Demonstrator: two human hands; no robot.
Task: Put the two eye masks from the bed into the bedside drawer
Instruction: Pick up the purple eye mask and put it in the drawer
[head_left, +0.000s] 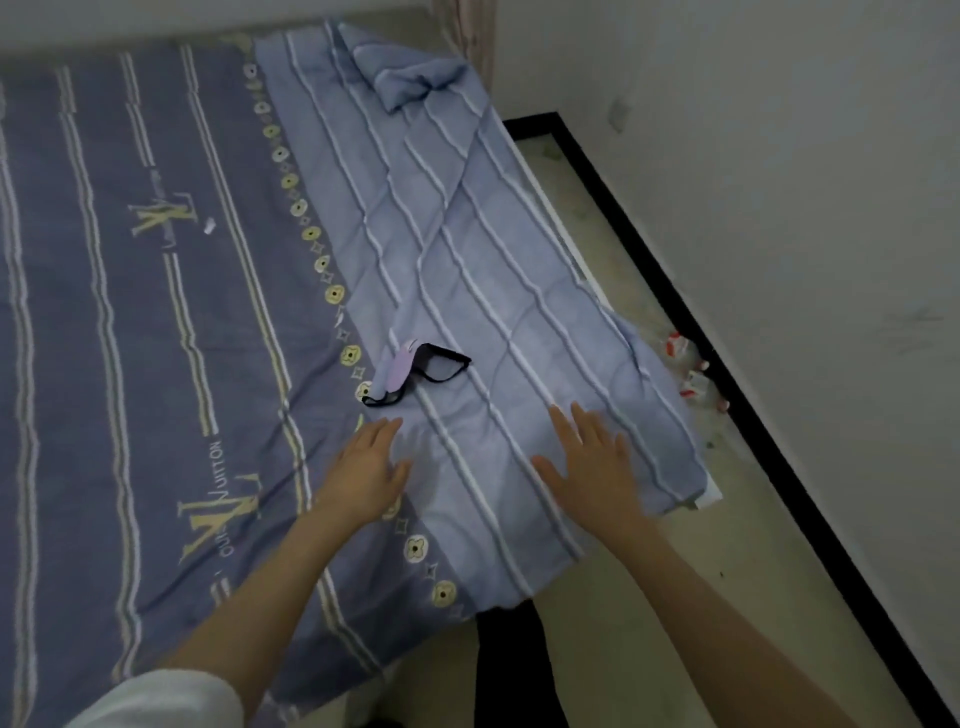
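Note:
A lilac eye mask (396, 371) with a black strap lies on the light blue quilt (467, 249) near the bed's near side. A black eye mask or strap (441, 364) lies against it on the right, partly overlapping. My left hand (366, 470) hovers open just below the masks, fingers spread, holding nothing. My right hand (597, 467) is open over the quilt, further right and apart from the masks. No bedside drawer is in view.
The bed (130, 312) has a purple patterned sheet on its left part. Beige floor (675, 597) runs along the bed's right side to a white wall with black skirting (779, 441). Small red-and-white litter (685, 364) lies by the skirting.

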